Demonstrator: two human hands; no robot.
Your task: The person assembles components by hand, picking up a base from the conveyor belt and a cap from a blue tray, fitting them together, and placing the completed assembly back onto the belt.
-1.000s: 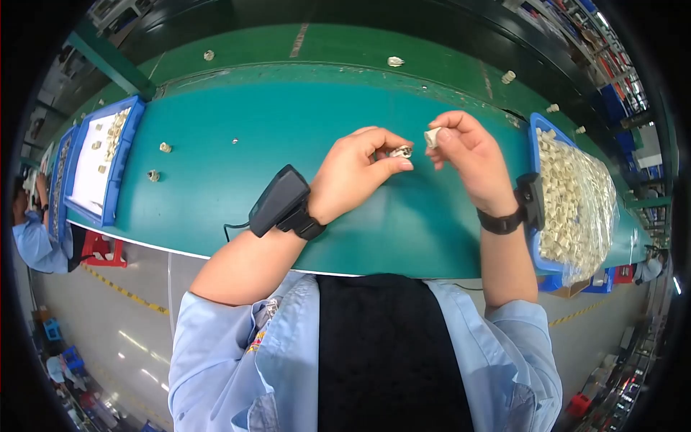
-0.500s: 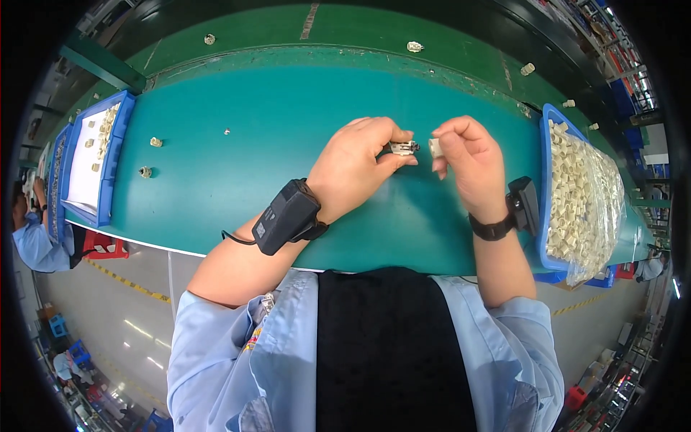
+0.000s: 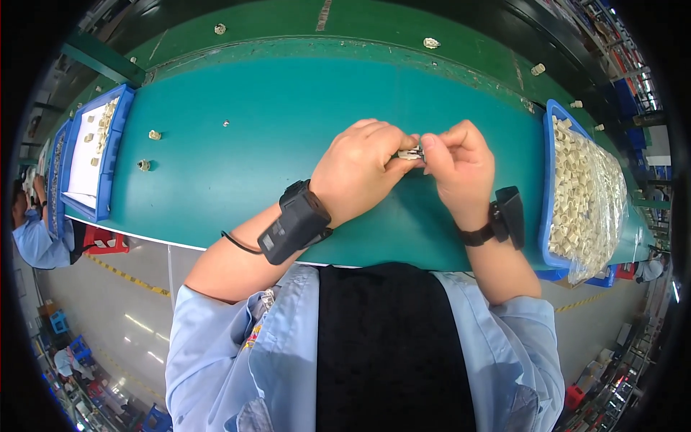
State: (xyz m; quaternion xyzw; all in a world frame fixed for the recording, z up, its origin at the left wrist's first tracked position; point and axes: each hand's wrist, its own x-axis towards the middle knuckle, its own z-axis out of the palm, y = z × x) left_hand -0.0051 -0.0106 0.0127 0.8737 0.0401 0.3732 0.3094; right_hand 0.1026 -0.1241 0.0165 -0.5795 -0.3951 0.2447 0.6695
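Between the thumb and forefinger of my left hand is a small cream plastic connector core with dark metal bits. My right hand is closed in a pinch right against the core's right end. The cream plastic sleeve in that pinch is almost wholly covered by the fingers, so I cannot tell how far the two parts overlap. Both hands are above the green tabletop, in front of my chest.
At the right stands a blue bin of cream sleeves with clear plastic film. A blue tray at the left holds several cream pieces on white lining. Two small parts, one a cream piece, lie beside it. More pieces rest on the green surface beyond the table.
My right hand has moved left, bringing the sleeve up to the core. My left hand has shifted slightly right. The gap between the two parts has closed.
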